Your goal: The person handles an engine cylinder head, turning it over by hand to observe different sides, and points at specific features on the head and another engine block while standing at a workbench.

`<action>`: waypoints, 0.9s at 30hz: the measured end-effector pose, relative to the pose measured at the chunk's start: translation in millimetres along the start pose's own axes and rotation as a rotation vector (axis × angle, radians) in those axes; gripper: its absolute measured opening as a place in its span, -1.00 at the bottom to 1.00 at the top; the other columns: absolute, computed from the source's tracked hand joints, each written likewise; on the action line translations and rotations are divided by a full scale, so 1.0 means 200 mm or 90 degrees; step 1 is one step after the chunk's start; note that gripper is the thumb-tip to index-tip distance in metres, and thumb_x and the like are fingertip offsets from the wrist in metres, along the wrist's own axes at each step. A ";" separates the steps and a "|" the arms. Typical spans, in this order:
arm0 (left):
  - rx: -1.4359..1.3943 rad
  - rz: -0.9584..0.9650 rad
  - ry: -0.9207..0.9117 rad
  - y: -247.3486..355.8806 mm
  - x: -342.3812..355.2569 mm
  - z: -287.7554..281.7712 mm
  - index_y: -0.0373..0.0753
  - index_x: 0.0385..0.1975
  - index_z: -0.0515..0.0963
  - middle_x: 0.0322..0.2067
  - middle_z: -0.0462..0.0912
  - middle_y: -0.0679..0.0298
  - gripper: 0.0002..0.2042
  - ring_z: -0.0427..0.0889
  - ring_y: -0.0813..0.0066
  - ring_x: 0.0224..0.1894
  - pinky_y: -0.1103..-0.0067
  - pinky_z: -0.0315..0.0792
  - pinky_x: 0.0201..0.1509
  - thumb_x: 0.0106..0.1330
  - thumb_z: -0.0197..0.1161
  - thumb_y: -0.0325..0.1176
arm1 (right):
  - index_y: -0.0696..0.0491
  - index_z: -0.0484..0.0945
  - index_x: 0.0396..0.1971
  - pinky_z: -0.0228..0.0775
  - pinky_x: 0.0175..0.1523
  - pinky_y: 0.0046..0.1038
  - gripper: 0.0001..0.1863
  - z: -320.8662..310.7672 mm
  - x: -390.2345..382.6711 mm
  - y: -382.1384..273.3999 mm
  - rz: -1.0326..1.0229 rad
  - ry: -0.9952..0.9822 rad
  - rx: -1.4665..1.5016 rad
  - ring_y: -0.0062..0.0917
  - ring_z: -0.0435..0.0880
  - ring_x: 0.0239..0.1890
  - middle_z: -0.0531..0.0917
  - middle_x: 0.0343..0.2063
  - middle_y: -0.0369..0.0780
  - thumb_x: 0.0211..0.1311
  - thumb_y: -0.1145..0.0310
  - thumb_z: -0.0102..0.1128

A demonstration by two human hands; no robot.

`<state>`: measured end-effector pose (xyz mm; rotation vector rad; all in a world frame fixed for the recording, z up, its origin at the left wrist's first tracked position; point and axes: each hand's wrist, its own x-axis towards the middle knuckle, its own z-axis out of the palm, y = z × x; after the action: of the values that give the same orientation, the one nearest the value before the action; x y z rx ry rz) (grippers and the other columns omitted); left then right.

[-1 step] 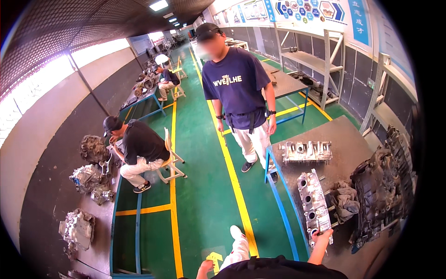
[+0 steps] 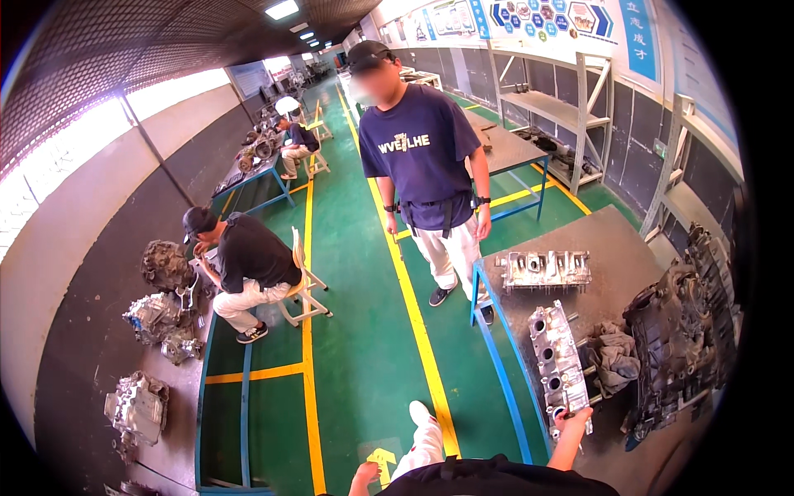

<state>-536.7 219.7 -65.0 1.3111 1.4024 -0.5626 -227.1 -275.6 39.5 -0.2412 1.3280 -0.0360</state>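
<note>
A silver engine cylinder head (image 2: 556, 351) with a row of round ports lies lengthwise along the left edge of the metal-topped table (image 2: 608, 236). My right hand (image 2: 575, 420) is at its near end, fingers closed around a small dark thing that I cannot make out. Low in the view, my left hand (image 2: 366, 473) hangs beside my leg, its fingers loosely apart with nothing seen in them. Farther up the same table sits a second cylinder head (image 2: 546, 269), turned crosswise. A crumpled grey-brown rag (image 2: 614, 357) lies right of the nearer head.
Large dark engine parts (image 2: 678, 339) crowd the table's right side. A person in a navy shirt (image 2: 426, 153) stands past its far left corner. At left, someone in black (image 2: 252, 256) sits on a chair by a bench holding gearbox castings (image 2: 139, 409). Shelving (image 2: 562, 116) lines the right wall.
</note>
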 end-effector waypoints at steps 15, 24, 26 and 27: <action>0.111 0.925 0.254 2.01 -1.25 0.32 -0.14 0.15 0.16 -0.57 0.50 0.07 -0.49 0.50 0.13 -0.52 0.36 0.36 -0.45 0.13 0.00 -0.44 | 0.12 0.32 -0.21 0.22 -0.51 -0.54 -0.40 -0.04 0.02 -0.05 -0.015 -0.133 0.086 -0.48 0.30 -0.50 0.38 -0.45 -0.20 0.05 -0.16 0.04; 0.432 0.798 0.141 1.56 -1.07 0.49 -0.08 0.00 0.34 -0.49 0.55 0.05 -0.63 0.55 0.05 -0.37 0.28 0.42 -0.26 0.16 -0.01 -0.22 | 0.14 0.32 -0.45 0.14 -0.59 -0.63 -0.37 -0.04 -0.01 0.02 -0.015 -0.087 0.054 -0.56 0.30 -0.65 0.36 -0.63 -0.25 -0.04 -0.24 0.06; 0.577 0.642 0.188 1.29 -0.73 0.39 -0.06 0.02 0.33 -0.29 0.55 0.04 -0.59 0.51 0.03 -0.22 0.26 0.40 -0.15 0.11 0.00 -0.25 | 0.16 0.33 -0.41 0.18 -0.57 -0.65 -0.37 -0.06 0.00 0.00 -0.047 -0.082 0.060 -0.56 0.32 -0.63 0.35 -0.63 -0.24 -0.02 -0.23 0.06; 0.553 0.564 0.203 1.13 -0.58 0.31 -0.08 0.00 0.34 -0.22 0.53 0.02 -0.58 0.49 0.06 -0.12 0.26 0.38 -0.07 0.10 0.04 -0.18 | 0.16 0.33 -0.40 0.18 -0.57 -0.64 -0.37 -0.06 0.03 0.00 -0.040 -0.084 0.050 -0.56 0.32 -0.63 0.35 -0.62 -0.24 -0.01 -0.23 0.05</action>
<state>-331.3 183.1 92.8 2.6004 0.6351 -0.3427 -236.7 -278.6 30.8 -0.2158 1.1845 -0.1234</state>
